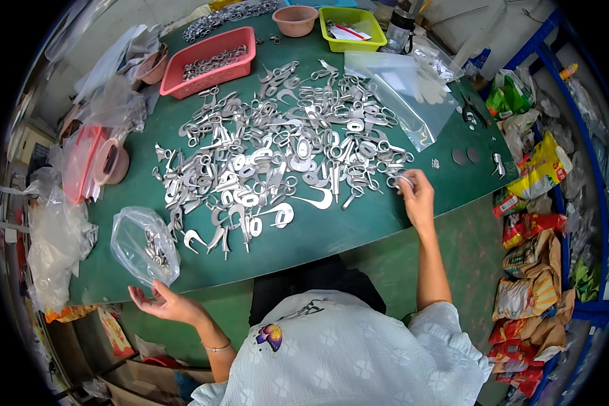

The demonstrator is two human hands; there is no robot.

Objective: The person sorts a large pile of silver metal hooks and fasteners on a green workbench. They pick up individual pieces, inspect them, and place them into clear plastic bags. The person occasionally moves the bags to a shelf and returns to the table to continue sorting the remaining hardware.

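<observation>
Clear plastic bag (144, 245) (metal pieces inside), table's near-left edge, upright

A small workshop for sorting or packing metal parts is shown. A green counter (358, 223) is covered by a heap of stamped metal pieces (277, 155), with more held in a red tray (208, 61) and a clear bag (144, 245). Spare plastic bags (54, 237) are piled at the left, and a blue rack (575, 169) crammed with packets is seen at the right.
</observation>
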